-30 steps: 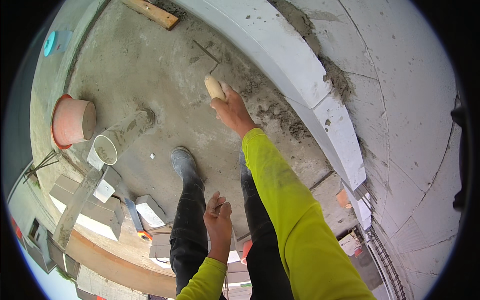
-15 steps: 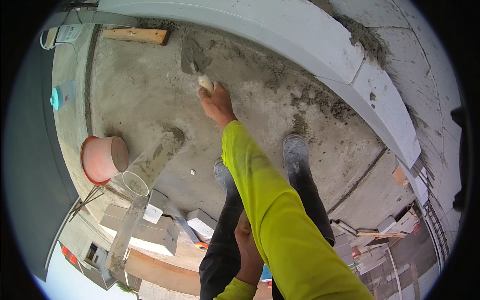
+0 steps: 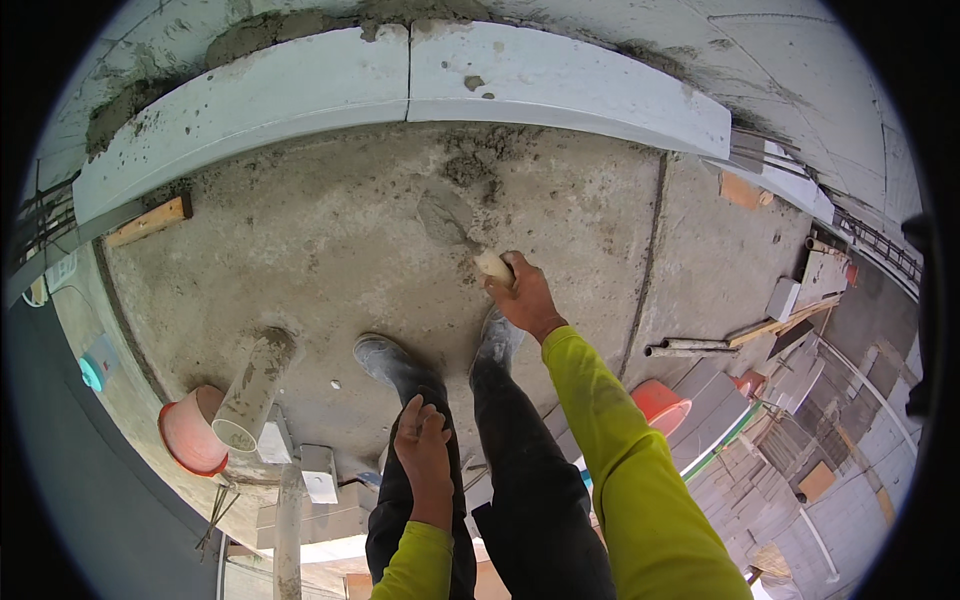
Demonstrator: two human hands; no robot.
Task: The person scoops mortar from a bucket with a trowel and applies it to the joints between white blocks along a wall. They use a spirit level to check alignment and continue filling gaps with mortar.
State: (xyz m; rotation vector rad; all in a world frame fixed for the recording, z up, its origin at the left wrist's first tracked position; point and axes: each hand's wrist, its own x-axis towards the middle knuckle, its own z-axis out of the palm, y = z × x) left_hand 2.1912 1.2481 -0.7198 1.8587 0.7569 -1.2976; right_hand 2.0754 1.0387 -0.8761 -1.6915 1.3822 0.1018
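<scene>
Right hand [image 3: 525, 295] clenched around trowel [image 3: 462, 232] handle, blade low to scrape mortar [image 3: 470, 165] off the floor [image 3: 300, 240]; left hand [image 3: 422, 440] rests loosely curled, empty, on thigh.

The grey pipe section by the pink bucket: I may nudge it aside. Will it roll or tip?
The pipe section looks like a round, open-ended tube lying tilted, so it would probably roll if pushed sideways. Its mortar-smeared skin suggests a gritty, non-slippery grip. It seems to lean near the pink bucket, which may stop it.
</scene>
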